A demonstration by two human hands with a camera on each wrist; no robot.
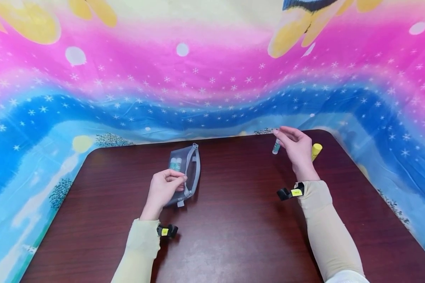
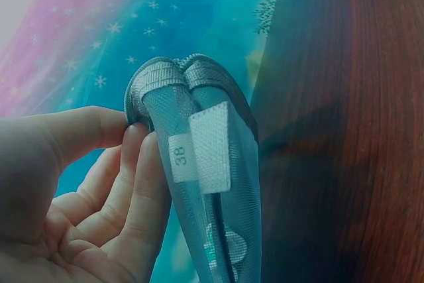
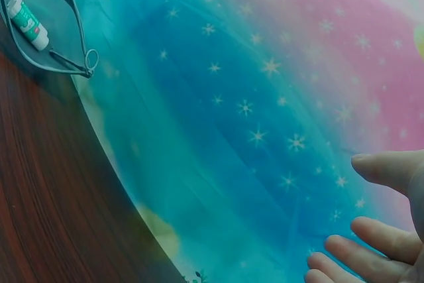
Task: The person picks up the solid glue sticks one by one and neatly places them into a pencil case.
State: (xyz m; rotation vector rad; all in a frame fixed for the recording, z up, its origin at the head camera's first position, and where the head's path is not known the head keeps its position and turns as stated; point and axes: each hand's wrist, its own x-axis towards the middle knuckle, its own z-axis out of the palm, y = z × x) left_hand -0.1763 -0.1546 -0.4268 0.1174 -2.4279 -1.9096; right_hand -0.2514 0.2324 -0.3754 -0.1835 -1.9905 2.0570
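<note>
- Grey mesh pouch (image 1: 198, 169), left of centre on the dark, wood-grained worktop (image 1: 233, 224); mouth unzipped, gaping rightward.
- Inside, visible through the mesh: two tubes (image 1: 178, 164), white-capped, green-labelled.
- Left hand (image 1: 163, 189) pinching the pouch's rim near its closer end.
- Well apart, to the right: third tube (image 1: 276, 147), similar in look; right hand (image 1: 296, 148) just beside it, fingers spread, nothing gripped; contact impossible to tell.
- Step in hand, seemingly: reaching for the third tube, pouch steadied open; next move probably calling for a light pinch.
- Partly hidden behind the right hand: yellow stick (image 1: 316, 151).

The pouch (image 1: 189, 169) looks like fine mesh, the table (image 1: 226, 224) glossy wood.
</note>
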